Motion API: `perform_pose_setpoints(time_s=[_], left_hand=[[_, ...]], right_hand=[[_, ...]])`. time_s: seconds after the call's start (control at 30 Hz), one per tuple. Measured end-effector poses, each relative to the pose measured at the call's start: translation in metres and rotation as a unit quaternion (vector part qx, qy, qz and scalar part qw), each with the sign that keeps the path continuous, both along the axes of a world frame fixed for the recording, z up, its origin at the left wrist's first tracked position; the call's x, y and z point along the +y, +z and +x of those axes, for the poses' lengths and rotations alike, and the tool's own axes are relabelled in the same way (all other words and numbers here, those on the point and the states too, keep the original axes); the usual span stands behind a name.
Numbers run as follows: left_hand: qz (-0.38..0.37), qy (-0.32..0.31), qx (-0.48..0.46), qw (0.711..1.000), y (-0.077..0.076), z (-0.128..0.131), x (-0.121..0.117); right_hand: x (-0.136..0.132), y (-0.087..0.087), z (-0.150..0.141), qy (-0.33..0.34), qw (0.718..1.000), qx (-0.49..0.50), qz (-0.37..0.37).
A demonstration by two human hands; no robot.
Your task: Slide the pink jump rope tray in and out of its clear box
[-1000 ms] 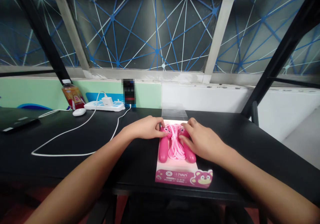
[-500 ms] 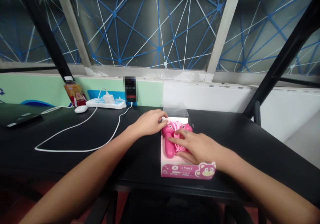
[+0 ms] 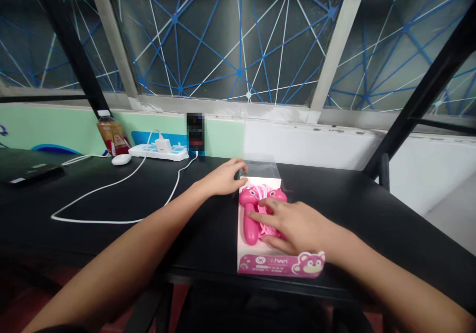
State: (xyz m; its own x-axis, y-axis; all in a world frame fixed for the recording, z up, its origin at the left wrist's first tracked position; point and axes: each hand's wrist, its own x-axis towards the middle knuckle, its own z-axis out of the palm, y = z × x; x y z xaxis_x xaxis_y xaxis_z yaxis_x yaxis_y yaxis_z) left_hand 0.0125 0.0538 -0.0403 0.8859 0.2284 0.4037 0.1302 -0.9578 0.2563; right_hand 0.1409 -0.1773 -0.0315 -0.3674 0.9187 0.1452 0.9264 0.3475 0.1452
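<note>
A pink jump rope with bear-head handles lies coiled in a pale pink cardboard tray, whose printed front shows a bear. My right hand is closed over the rope, fingers spread across the coil and the right handle. That handle's lower part is mostly hidden by my palm. Behind the tray, a clear plastic cover lies on the table. My left hand grips the cover's left side near the tray's back corner, fingers and thumb curved around it.
On the black table, a white cable loops at left. A power strip, a drink bottle, a white rounded object and a blurred-out upright device stand along the wall. A dark flat device lies far left.
The tray with the jump rope has slid slightly toward me, and more of its back end shows outside the clear cover. My left hand stays beside the cover.
</note>
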Motion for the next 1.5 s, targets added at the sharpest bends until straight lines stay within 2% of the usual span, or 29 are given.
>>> perform_pose_setpoints(time_s=[0.13,0.37,0.47,0.63,0.87,1.07,1.13,1.2,1.37,1.43,1.5], left_hand=[[-0.011,-0.006,-0.004,1.000,0.002,0.000,-0.003],[-0.005,0.034,-0.039,0.999,-0.001,0.003,-0.002],[-0.016,0.027,-0.041,0.999,-0.001,0.002,-0.002],[-0.042,0.008,-0.034,0.999,0.001,-0.001,-0.007],[-0.010,-0.004,-0.007,1.000,0.008,-0.003,-0.024],[0.001,0.000,-0.013,1.000,0.008,-0.004,-0.025],[0.000,0.000,-0.014,1.000,0.007,-0.004,-0.025],[-0.007,-0.003,-0.015,1.000,0.007,-0.005,-0.024],[-0.015,-0.006,-0.015,1.000,0.008,-0.007,-0.023],[-0.015,-0.005,-0.013,1.000,0.007,-0.007,-0.022],[-0.012,-0.004,-0.015,1.000,0.007,-0.007,-0.022]], right_hand=[[0.002,-0.002,0.002,-0.009,1.000,0.014,0.001],[0.003,0.000,0.002,-0.005,1.000,0.009,-0.008],[0.004,-0.001,0.002,-0.010,1.000,0.016,-0.002],[0.009,-0.009,0.008,-0.045,0.998,0.024,0.028],[0.017,-0.015,0.015,-0.077,0.993,-0.007,0.094],[0.022,-0.016,0.018,-0.108,0.987,-0.023,0.113],[0.021,-0.015,0.016,-0.092,0.988,-0.009,0.122],[0.017,-0.012,0.009,-0.046,0.992,0.025,0.118],[-0.002,-0.006,-0.023,0.146,0.980,0.132,0.019],[-0.006,-0.006,-0.031,0.176,0.974,0.137,-0.037],[-0.007,-0.006,-0.034,0.170,0.973,0.137,-0.071]])
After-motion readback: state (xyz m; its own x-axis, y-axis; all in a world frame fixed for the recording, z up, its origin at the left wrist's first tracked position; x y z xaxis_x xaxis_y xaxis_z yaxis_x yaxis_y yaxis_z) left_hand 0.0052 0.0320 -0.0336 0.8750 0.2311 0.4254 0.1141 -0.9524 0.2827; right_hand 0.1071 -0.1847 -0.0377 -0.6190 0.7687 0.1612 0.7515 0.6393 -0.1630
